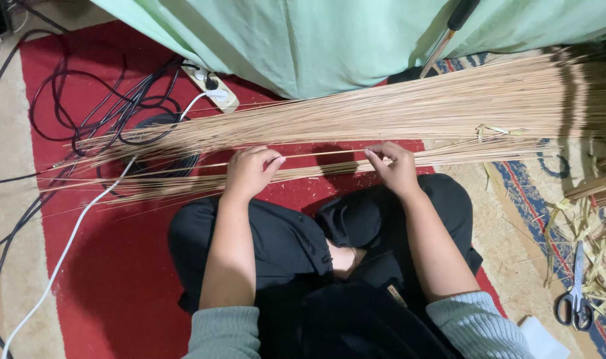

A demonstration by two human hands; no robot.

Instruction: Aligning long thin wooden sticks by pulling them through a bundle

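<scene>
Palms down, left hand (249, 169) and right hand (397, 166) each pinch thin sticks (329, 154).

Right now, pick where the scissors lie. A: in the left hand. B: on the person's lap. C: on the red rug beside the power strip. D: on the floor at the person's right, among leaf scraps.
D: the scissors lie on the floor at the person's right, among leaf scraps.

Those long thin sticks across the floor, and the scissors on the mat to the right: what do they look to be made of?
The sticks look like dried plant ribs, perhaps palm-leaf midribs: tan, matte, thin, tapering to wispy tips. The left hand and right hand each pinch a single stick. The scissors seem to have steel blades, pale and shiny, with dark handles, likely plastic.
</scene>
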